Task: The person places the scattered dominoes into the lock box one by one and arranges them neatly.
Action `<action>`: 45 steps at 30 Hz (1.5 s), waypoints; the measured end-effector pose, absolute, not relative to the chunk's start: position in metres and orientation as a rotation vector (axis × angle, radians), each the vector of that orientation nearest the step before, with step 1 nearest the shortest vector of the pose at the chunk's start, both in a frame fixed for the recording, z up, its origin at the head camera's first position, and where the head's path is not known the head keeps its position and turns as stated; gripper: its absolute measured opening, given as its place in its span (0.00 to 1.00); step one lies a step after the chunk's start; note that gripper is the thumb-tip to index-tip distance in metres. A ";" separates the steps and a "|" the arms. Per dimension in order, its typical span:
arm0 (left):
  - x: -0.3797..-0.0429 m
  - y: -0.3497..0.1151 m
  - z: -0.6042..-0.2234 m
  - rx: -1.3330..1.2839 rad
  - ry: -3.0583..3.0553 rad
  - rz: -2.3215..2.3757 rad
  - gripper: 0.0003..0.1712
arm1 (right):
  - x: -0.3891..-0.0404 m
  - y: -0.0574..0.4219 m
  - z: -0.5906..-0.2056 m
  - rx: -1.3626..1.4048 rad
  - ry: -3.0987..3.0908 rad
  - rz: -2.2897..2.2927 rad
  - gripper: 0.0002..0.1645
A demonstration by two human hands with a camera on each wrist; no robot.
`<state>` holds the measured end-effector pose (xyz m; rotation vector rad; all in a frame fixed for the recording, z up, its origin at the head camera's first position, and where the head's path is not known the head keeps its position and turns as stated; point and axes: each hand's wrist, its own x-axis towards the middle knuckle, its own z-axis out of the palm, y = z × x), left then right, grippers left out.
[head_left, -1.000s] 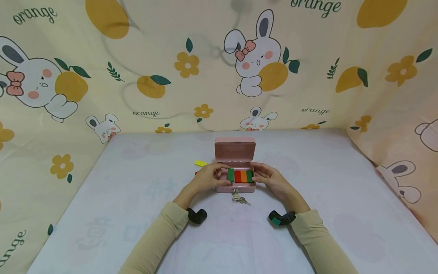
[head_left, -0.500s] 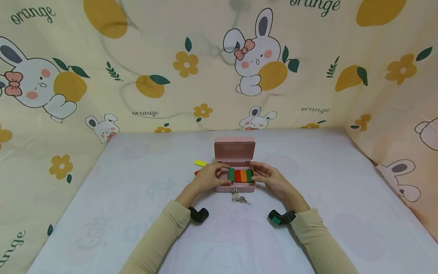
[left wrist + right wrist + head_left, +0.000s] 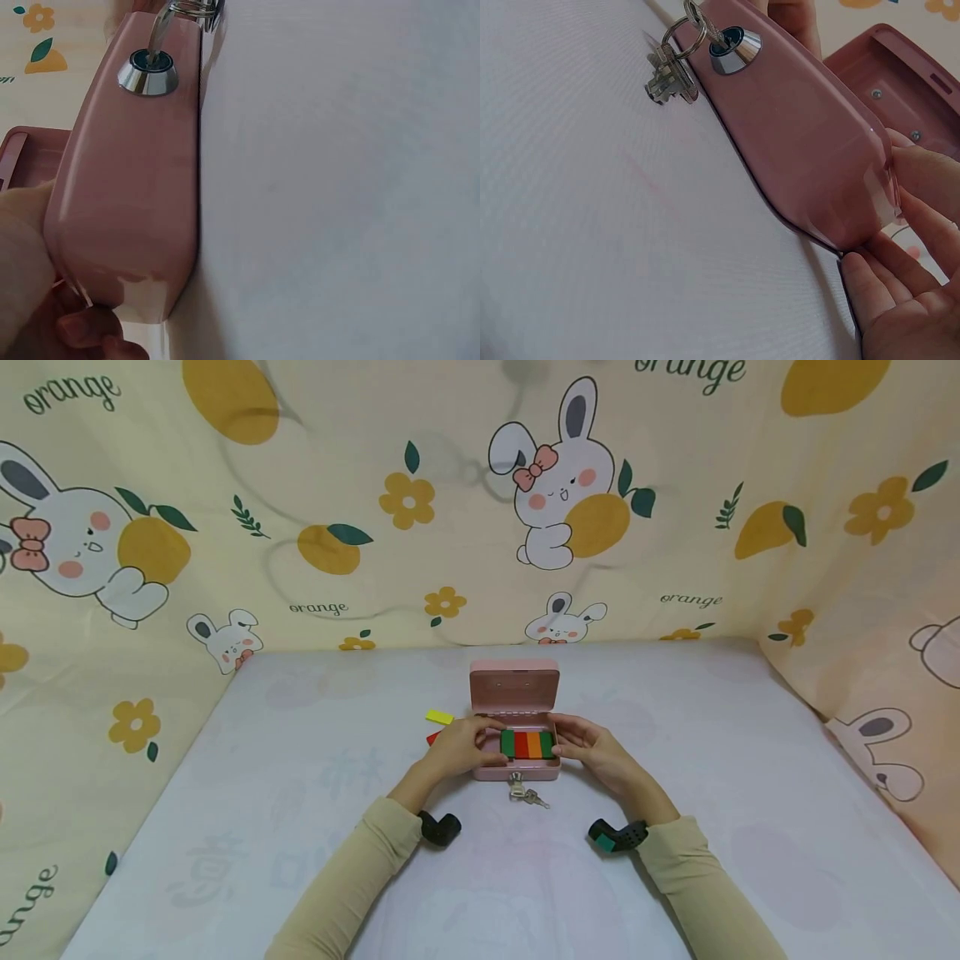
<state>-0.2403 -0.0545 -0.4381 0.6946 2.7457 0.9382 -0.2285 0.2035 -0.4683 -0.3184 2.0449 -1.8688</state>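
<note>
An open pink metal cash box (image 3: 536,774) stands in the head view with its lid (image 3: 514,687) tipped back. Inside lie a left green block (image 3: 507,743), a red block (image 3: 521,745), an orange block (image 3: 534,745) and a right green block (image 3: 547,744), side by side. My left hand (image 3: 453,747) reaches over the left wall, thumb and forefinger pinching the left green block at its two ends; the pinch is hidden in the left wrist view. My right hand (image 3: 600,756) holds the box's right side, its thumb by the right green block.
A key sits in the front lock (image 3: 735,51), with more keys (image 3: 671,79) on its ring against the white table. Left of the box, behind my left hand, lie a yellow block (image 3: 439,717) and a partly hidden red block (image 3: 432,738).
My left hand has shifted slightly right with the left green block, closing the narrow gap beside the red block. My right hand stays in place.
</note>
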 end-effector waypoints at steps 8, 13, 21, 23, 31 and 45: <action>-0.240 -0.052 -0.439 0.633 2.766 0.871 0.31 | -0.228 0.203 -0.468 -0.316 2.045 -1.867 0.39; -0.242 -0.051 -0.440 0.622 2.789 0.814 0.31 | -0.228 0.204 -0.468 -0.322 2.043 -1.864 0.39; -0.240 -0.049 -0.437 0.614 2.837 0.712 0.32 | -0.228 0.203 -0.468 -0.324 2.043 -1.865 0.38; -0.240 -0.048 -0.437 0.603 2.838 0.703 0.31 | -0.228 0.203 -0.468 -0.325 2.042 -1.865 0.38; -0.246 -0.046 -0.441 0.609 2.859 0.634 0.31 | -0.228 0.203 -0.467 -0.326 2.045 -1.870 0.37; -0.239 -0.043 -0.432 0.599 2.879 0.531 0.32 | -0.229 0.203 -0.468 -0.305 2.045 -1.867 0.37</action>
